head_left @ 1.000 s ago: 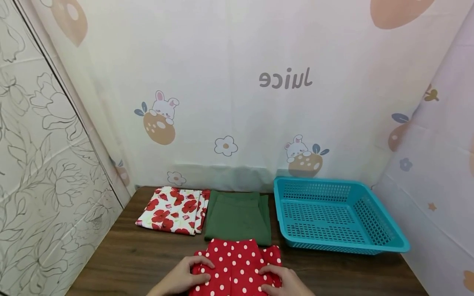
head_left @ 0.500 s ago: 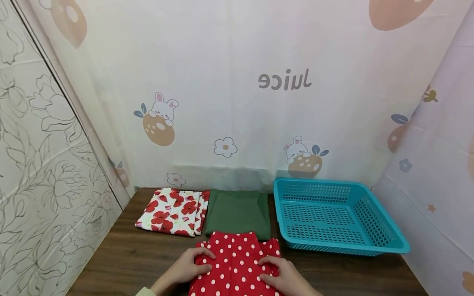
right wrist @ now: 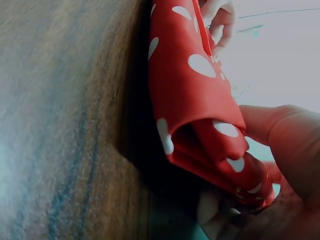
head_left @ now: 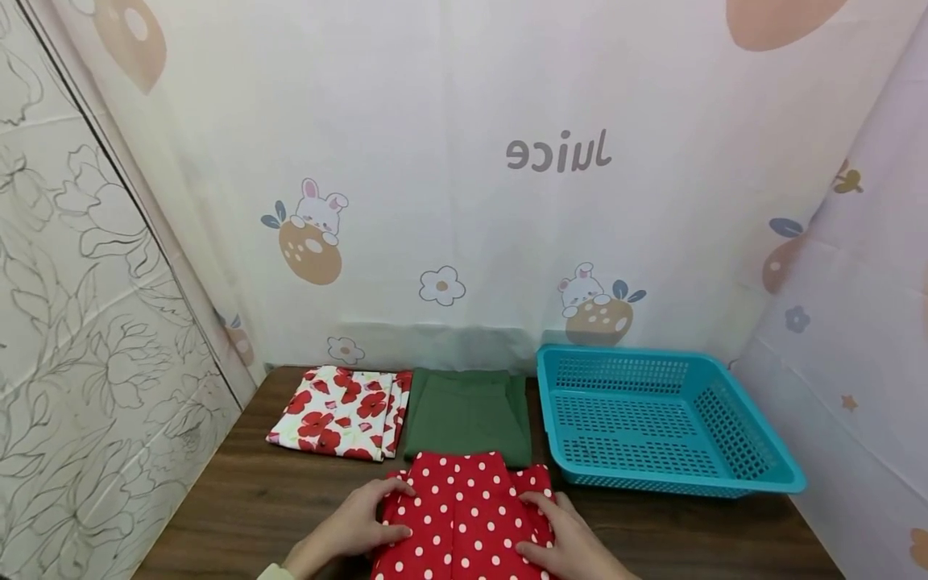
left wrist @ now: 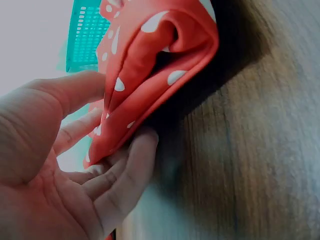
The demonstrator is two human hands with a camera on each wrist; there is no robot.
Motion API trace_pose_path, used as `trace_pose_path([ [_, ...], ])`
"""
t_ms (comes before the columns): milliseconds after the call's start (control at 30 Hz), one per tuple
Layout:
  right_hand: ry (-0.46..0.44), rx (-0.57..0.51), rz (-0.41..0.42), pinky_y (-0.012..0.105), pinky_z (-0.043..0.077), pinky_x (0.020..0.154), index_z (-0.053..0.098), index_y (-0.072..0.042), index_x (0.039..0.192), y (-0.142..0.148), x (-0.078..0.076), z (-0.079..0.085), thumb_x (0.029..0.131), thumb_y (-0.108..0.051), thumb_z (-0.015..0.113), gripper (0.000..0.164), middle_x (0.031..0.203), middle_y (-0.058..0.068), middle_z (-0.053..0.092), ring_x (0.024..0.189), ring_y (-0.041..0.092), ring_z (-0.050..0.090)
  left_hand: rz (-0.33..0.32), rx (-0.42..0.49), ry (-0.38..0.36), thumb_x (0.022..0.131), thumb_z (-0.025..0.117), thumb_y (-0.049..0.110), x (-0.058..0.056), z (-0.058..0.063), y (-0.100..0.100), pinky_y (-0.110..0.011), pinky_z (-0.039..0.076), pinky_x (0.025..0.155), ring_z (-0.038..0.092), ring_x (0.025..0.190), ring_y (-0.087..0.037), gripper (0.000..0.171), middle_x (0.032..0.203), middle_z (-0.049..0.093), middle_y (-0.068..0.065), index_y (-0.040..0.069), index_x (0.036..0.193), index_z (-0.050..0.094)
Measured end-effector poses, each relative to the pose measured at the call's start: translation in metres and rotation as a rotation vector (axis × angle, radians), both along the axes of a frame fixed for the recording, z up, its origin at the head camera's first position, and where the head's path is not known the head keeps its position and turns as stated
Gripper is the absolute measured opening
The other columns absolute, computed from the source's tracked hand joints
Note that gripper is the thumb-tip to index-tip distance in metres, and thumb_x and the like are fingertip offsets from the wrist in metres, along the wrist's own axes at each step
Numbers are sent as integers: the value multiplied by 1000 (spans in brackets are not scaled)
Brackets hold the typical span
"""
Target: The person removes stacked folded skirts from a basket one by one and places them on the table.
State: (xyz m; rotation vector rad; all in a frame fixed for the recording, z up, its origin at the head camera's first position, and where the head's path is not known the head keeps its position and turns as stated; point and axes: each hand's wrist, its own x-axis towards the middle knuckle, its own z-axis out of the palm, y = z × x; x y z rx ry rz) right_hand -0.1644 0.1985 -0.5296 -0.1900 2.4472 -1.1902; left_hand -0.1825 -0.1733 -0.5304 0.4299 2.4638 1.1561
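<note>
A folded red cloth with white polka dots (head_left: 455, 515) lies at the bottom middle of the head view. My left hand (head_left: 360, 519) grips its left side. In the left wrist view, the thumb rests on top of the folds and the fingertips (left wrist: 145, 145) reach under the lower edge. The opposite side is held by my right hand (head_left: 569, 536), whose thumb (right wrist: 260, 122) presses on the cloth while other fingers curl beneath. Just beyond it lies a folded green cloth (head_left: 467, 419), its front edge meeting the red one in this view.
A folded white cloth with red flowers (head_left: 337, 415) lies at the back left of the dark wooden table (head_left: 239, 515). At the back right stands a turquoise plastic basket (head_left: 674, 485) with perforated sides. A printed curtain (head_left: 449, 201) hangs behind the table.
Both hands have moved the red polka-dot cloth slightly away from me, up to the green cloth. The right hand has shifted a little to the right along its edge.
</note>
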Motion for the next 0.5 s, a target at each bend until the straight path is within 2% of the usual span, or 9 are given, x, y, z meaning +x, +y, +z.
trace_pose_path([
  [167,116,23,-8,57,60,79,46,-6,149,-1,6,2,73,-32,92,92,148,30,32,126,50,41,19,-51,14,84,84,32,5,1,3,-62,53,89,53,114,-31,57,129,53,-14,22,134,59],
  [233,182,54,-5,59,60,80,47,-6,149,-4,9,4,73,-29,93,91,154,32,27,130,52,37,36,-69,51,83,84,34,7,0,5,-64,53,90,52,118,-35,64,135,50,-17,19,139,57],
  [333,254,122,11,64,58,82,49,-7,147,-9,12,6,69,-31,94,93,156,31,27,134,53,33,59,-83,131,81,86,36,12,0,10,-67,52,92,48,126,-40,72,145,44,-20,17,143,54],
  [433,281,171,41,71,52,88,50,-8,147,-14,14,7,67,-35,94,96,158,29,25,138,55,28,39,-84,199,82,85,39,15,2,15,-64,54,93,42,134,-40,75,152,40,-18,18,146,52],
  [500,283,193,74,77,46,93,49,-8,149,-17,14,6,67,-39,94,98,160,29,23,142,56,23,-1,-72,206,82,85,41,17,4,19,-58,57,92,40,137,-39,78,156,38,-16,21,149,50],
])
